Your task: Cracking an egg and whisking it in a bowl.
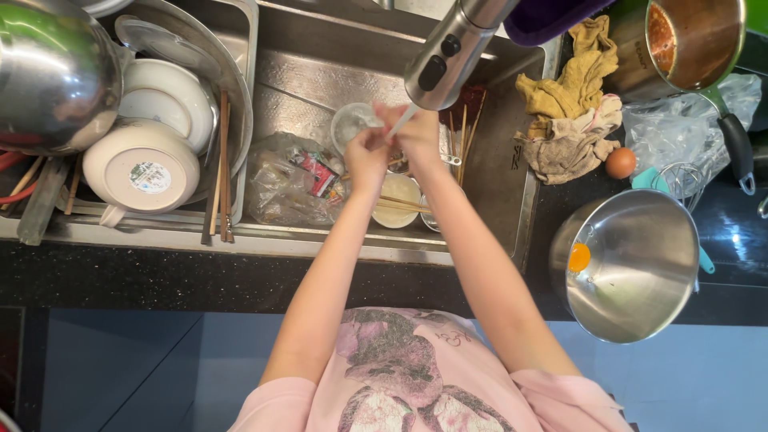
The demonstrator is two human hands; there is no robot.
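Both my hands meet over the steel sink (pixel 504 184), just under the faucet head (pixel 448 56). My right hand (pixel 418 132) pinches a thin white utensil (pixel 402 121), maybe a spoon handle; its far end is hidden. My left hand (pixel 366 156) is closed beside it and touches the same utensil. A small clear bowl (pixel 350 124) lies in the sink just beyond my left hand. Below my hands sit a small white bowl (pixel 398 190) and wooden chopsticks (pixel 400 204).
A crumpled plastic bag of scraps (pixel 288 184) lies in the sink's left part. A drying rack with white bowls (pixel 144 164) and a steel pot (pixel 52 76) is at the left. On the right are rags (pixel 572 104), a brown egg (pixel 620 162), a steel mixing bowl with a yolk (pixel 632 264) and a saucepan (pixel 692 40).
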